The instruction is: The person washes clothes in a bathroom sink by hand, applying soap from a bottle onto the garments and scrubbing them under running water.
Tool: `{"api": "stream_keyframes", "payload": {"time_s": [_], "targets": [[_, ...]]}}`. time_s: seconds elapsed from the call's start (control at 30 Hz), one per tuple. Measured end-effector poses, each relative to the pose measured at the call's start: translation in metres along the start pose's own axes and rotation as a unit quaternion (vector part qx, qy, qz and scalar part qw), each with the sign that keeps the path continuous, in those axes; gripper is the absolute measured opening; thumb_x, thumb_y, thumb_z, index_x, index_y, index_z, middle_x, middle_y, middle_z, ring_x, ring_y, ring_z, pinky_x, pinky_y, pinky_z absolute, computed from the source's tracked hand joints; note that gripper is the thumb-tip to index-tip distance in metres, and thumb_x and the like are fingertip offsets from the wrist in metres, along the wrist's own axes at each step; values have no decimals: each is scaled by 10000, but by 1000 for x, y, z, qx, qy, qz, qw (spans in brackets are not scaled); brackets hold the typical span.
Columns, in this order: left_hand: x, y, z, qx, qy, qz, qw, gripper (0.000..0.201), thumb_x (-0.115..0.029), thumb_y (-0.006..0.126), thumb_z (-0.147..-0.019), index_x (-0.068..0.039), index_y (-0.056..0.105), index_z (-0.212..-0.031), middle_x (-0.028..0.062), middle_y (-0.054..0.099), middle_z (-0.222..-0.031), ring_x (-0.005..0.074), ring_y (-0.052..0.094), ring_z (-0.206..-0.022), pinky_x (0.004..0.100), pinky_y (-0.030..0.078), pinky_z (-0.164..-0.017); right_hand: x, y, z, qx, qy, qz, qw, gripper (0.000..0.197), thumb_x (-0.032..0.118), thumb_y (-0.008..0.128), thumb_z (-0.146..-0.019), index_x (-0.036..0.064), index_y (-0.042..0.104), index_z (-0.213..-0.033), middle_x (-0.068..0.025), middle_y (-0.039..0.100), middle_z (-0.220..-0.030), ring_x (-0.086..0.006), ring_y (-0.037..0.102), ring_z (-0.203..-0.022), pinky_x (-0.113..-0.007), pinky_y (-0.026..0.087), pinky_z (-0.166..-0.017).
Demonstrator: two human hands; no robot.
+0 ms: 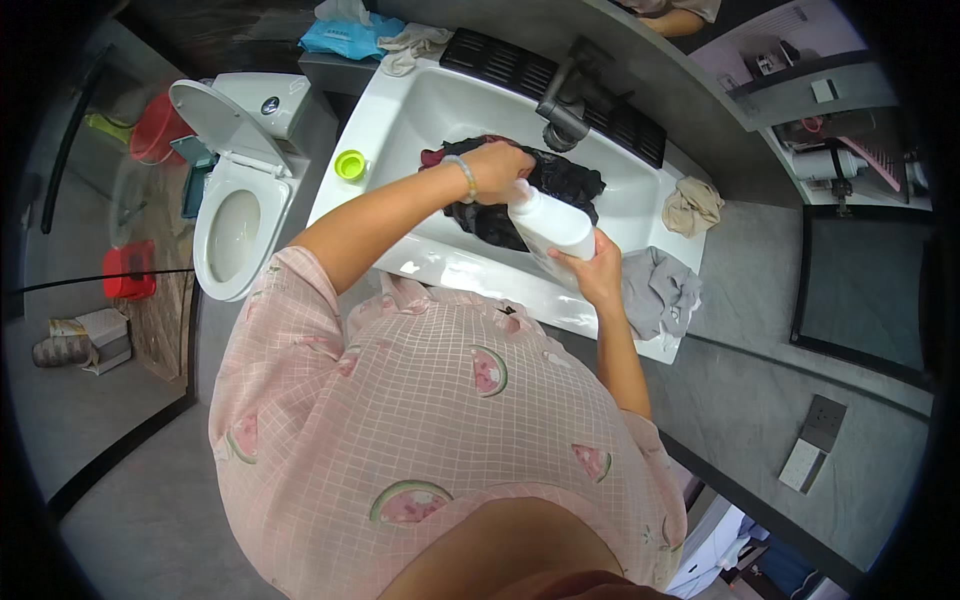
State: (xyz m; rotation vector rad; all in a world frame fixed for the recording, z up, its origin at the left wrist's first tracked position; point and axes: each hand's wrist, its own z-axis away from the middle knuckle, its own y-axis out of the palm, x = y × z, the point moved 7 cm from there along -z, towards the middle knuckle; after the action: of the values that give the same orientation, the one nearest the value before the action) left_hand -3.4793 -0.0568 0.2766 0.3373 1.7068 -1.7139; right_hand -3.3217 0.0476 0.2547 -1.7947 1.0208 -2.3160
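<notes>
A white bottle (562,227) hangs tilted over the sink (470,262), its narrow end toward the upper left. My right hand (597,270) grips it near its wide end. By the narrow end is my left hand (494,172), fingers curled in; what they hold, if anything, is hidden. Dark wet-looking clothes (575,183), with a dark red piece among them, lie in the basin below both hands. On the sink's left rim sits a bright green cap or small cup (350,165).
A dark faucet (566,110) reaches over the basin. Grey cloth (660,290) and a beige cloth (692,207) lie on the right rim. A toilet (236,235) with its lid up stands at left; a blue wipes pack (345,36) lies at the back left.
</notes>
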Motion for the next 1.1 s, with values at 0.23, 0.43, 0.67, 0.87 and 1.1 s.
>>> {"api": "stream_keyframes", "payload": {"time_s": [0.23,0.43,0.67,0.87,1.1], "targets": [[15,-2,7,90,-208,20,974,539,-485,511,-846,37,601,-753,172,621,-699,277,622,-676,347,492,-677,-3,2,1,-5,5,-7,1000,439,147,806,-625,-13,604,-980,-74,661,-903,-133,602,-816,-284,472,-747],[14,-4,8,-48,87,139,985,591,-200,588,-839,-204,330,-1370,159,378,-1352,263,445,-1184,324,347,-999,-20,1,1,-15,7,-46,999,491,192,826,-607,-18,596,-987,-93,662,-906,-145,610,-816,-284,477,-743],[36,74,-19,-74,-51,598,796,458,-398,349,-960,-16,494,-1169,112,565,-1101,172,500,-1068,303,356,-961,-33,11,-4,-62,23,-95,993,446,196,814,-627,-12,601,-959,-96,656,-904,-158,610,-808,-291,477,-731],[36,74,28,-184,-56,412,891,394,-297,423,-949,18,481,-1179,115,560,-1111,159,512,-1027,289,391,-908,-23,26,-3,-132,12,-35,991,455,247,815,-629,-19,606,-933,-109,657,-884,-184,614,-803,-305,469,-726],[60,29,68,-158,-238,253,924,445,-440,636,-788,-7,622,-684,60,555,-558,121,505,-526,303,418,-509,-10,42,-21,-123,-21,-38,991,404,213,782,-666,-11,598,-947,-120,645,-909,-201,610,-824,-322,461,-742]]}}
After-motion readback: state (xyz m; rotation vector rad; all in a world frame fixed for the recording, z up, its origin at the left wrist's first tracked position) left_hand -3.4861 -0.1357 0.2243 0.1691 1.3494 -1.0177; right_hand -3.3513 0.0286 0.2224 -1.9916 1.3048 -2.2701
